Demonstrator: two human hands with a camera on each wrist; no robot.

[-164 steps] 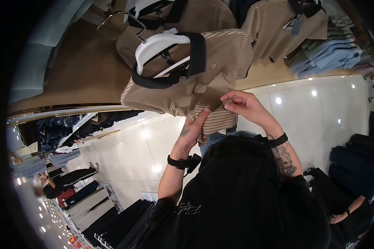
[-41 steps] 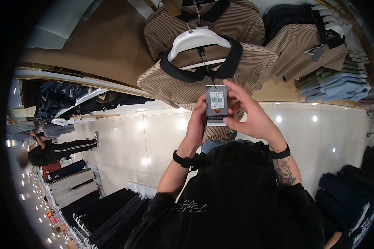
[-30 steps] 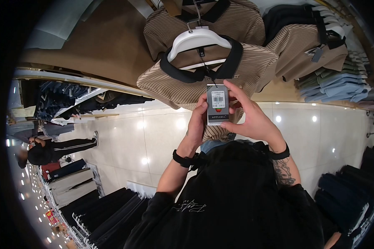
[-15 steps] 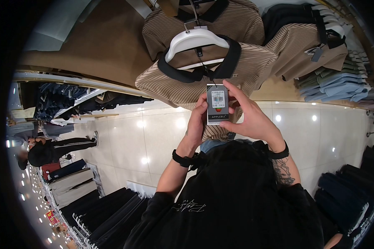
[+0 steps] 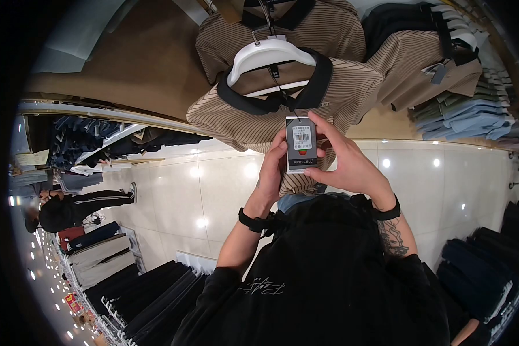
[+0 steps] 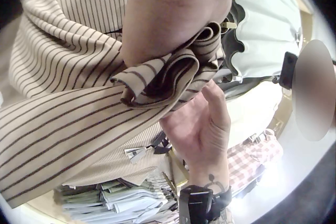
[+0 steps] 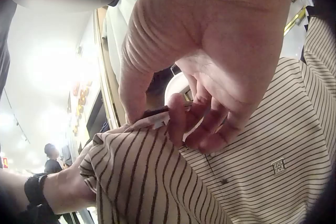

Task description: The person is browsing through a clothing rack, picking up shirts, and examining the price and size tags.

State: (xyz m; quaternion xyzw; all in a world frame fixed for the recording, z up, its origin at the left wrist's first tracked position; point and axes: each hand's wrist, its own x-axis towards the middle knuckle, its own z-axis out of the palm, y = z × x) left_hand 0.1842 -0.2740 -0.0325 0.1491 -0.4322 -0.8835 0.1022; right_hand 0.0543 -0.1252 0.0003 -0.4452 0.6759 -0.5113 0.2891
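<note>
A striped brown polo shirt (image 5: 236,124) with a dark collar hangs on a white hanger (image 5: 274,53). Its grey hang tag (image 5: 301,151), with a white barcode sticker and "APPLCELL" lettering, is held upright facing the head camera. My left hand (image 5: 273,167) grips the tag's left edge, thumb along it; bunched shirt fabric (image 6: 184,77) lies against this hand in the left wrist view. From the other side my right hand (image 5: 352,164) pinches the tag, thumb at its lower corner. In the right wrist view the tag (image 7: 156,112) appears edge-on between the right thumb and fingers.
Another striped polo (image 5: 334,29) hangs behind, with a brown polo (image 5: 424,75) to the right. Folded-over blue and green shirts (image 5: 461,115) hang at far right. Dark trousers (image 5: 167,294) hang at lower left. A person in black (image 5: 69,210) stands at left on the tiled floor (image 5: 173,196).
Some seconds ago the left hand held the shirt's lower fabric and the tag was not raised; now both hands hold the tag. Over the last second the hands have hardly moved.
</note>
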